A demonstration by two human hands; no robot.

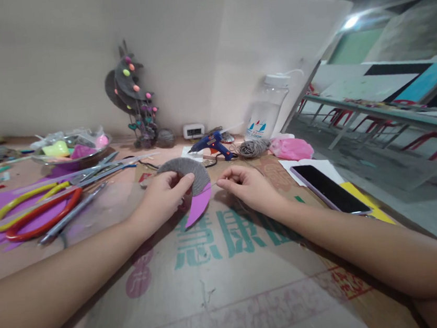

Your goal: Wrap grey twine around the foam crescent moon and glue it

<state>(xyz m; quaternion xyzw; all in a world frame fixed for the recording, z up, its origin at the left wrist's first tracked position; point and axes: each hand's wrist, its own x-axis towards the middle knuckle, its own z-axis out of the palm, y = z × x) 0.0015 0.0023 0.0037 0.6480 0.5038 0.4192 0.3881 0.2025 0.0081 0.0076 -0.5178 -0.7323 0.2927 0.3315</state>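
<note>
A crescent (pixel 201 204) is wrapped in grey yarn over its upper part, and its lower tip shows bare purple. My left hand (pixel 165 193) grips it at the inner curve, thumb on top of the yarn. To the right of the crescent, my right hand (pixel 240 182) pinches a thin strand of grey yarn between thumb and fingertips, the strand reaching to the edge of the wrapped part. Behind the hands lies a ball of grey yarn (pixel 254 148).
Scissors with red and yellow handles (pixel 45 214) lie left, near a bowl of craft pieces (pixel 72 162). A blue glue gun (pixel 212 144), a bottle (pixel 265 108) and a decorated moon (pixel 127 85) stand behind. A phone (pixel 331 189) lies right.
</note>
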